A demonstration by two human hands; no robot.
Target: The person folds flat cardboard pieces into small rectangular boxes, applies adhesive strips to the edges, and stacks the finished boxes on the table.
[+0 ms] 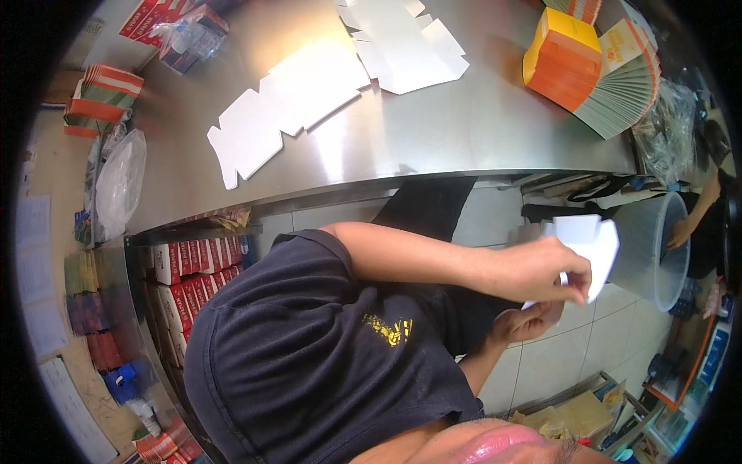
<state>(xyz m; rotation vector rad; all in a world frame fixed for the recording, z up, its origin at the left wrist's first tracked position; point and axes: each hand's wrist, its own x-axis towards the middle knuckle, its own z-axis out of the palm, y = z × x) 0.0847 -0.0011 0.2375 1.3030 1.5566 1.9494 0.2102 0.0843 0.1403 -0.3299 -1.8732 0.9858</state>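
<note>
Closely curled, left hand [550, 270] and right hand [525, 322] both hold the white card [601, 249].

The left hand [558, 269] curls its fingers at a white carton [601, 246], the right hand [525, 322] at its lower edge. Flat carton blanks [297, 89] lie on the steel table [495, 139]; a co-worker's hand [680, 233] is at a translucent plastic tub [643, 259].

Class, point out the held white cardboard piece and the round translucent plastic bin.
White cardboard piece [598, 246]: head view, on its exposed panel.
Round translucent plastic bin [646, 249]: head view, on its side wall.
</note>
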